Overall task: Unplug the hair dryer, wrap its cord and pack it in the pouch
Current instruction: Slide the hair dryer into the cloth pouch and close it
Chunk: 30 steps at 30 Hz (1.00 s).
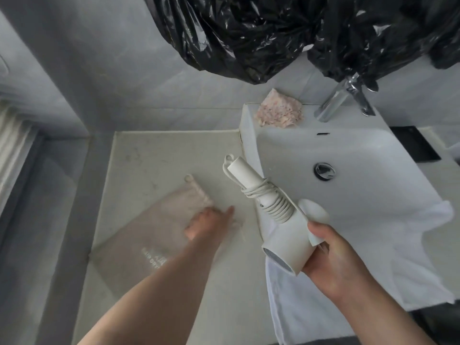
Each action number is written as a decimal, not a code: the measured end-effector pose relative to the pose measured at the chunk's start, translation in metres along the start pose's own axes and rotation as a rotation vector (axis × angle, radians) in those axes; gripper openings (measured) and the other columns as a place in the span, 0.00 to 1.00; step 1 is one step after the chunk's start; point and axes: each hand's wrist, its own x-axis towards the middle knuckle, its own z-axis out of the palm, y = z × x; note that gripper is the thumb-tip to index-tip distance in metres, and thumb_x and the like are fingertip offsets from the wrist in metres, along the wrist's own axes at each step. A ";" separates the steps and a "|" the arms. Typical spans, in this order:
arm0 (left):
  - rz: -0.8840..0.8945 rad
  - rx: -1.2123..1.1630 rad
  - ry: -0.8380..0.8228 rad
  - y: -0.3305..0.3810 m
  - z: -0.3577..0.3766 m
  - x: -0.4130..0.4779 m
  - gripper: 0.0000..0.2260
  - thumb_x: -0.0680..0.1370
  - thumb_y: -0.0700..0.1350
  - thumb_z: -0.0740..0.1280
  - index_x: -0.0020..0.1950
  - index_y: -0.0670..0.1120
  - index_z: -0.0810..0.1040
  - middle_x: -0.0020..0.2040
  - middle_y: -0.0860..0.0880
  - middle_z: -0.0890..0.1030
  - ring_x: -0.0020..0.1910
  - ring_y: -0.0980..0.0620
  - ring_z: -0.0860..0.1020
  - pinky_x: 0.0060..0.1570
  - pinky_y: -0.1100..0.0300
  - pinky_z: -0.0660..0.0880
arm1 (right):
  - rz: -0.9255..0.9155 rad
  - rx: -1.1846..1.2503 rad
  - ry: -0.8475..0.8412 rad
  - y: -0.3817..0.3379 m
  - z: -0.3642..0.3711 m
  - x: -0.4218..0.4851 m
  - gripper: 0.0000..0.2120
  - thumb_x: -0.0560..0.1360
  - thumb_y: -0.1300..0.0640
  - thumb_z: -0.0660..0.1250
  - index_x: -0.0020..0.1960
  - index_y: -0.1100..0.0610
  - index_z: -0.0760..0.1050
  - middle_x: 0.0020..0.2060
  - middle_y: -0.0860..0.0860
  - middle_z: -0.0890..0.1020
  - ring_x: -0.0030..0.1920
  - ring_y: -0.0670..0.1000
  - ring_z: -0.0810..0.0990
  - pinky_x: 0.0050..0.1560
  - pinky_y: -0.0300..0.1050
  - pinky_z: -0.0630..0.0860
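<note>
My right hand (331, 260) grips the barrel of a white hair dryer (286, 245), held over the counter beside the sink. Its handle points up and away, and the white cord (270, 201) is coiled tightly around that handle. A beige drawstring pouch (139, 245) with white lettering lies flat on the pale counter at the left. My left hand (209, 224) rests on the pouch's upper right part near its gathered opening, fingers spread; it is blurred and I cannot tell whether it grips the fabric.
A white basin (361, 150) with a chrome faucet (341, 100) stands at the right, a white towel (373, 257) draped over its front edge. A pink sponge-like lump (280, 112) sits on the basin's back corner. Black plastic bags (273, 33) hang above. The counter (161, 158) ends at a grey wall on the left.
</note>
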 end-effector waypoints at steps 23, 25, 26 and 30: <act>0.576 0.316 0.422 -0.029 -0.086 -0.082 0.04 0.72 0.41 0.63 0.42 0.49 0.69 0.44 0.48 0.78 0.46 0.42 0.76 0.37 0.56 0.63 | 0.006 -0.120 0.046 0.009 -0.017 -0.016 0.15 0.73 0.59 0.67 0.60 0.57 0.79 0.50 0.59 0.85 0.49 0.57 0.83 0.45 0.54 0.78; 0.513 0.180 0.444 -0.036 -0.084 -0.090 0.03 0.72 0.41 0.62 0.40 0.48 0.68 0.40 0.49 0.77 0.40 0.43 0.73 0.35 0.56 0.64 | 0.031 -0.131 0.069 0.017 -0.019 -0.022 0.20 0.68 0.57 0.71 0.61 0.56 0.78 0.54 0.62 0.83 0.53 0.60 0.81 0.47 0.58 0.77; 0.450 0.099 0.447 -0.039 -0.081 -0.092 0.02 0.72 0.41 0.62 0.40 0.46 0.70 0.37 0.50 0.76 0.38 0.43 0.72 0.33 0.56 0.65 | 0.042 -0.132 0.077 0.022 -0.020 -0.025 0.21 0.68 0.57 0.71 0.61 0.56 0.78 0.56 0.63 0.82 0.55 0.62 0.81 0.48 0.59 0.77; 0.318 -0.108 0.428 -0.054 -0.072 -0.087 0.03 0.72 0.43 0.63 0.39 0.47 0.72 0.33 0.52 0.76 0.37 0.43 0.75 0.33 0.57 0.68 | 0.136 -0.174 0.089 0.045 -0.028 -0.035 0.21 0.68 0.57 0.72 0.60 0.57 0.78 0.56 0.67 0.81 0.59 0.66 0.80 0.51 0.64 0.77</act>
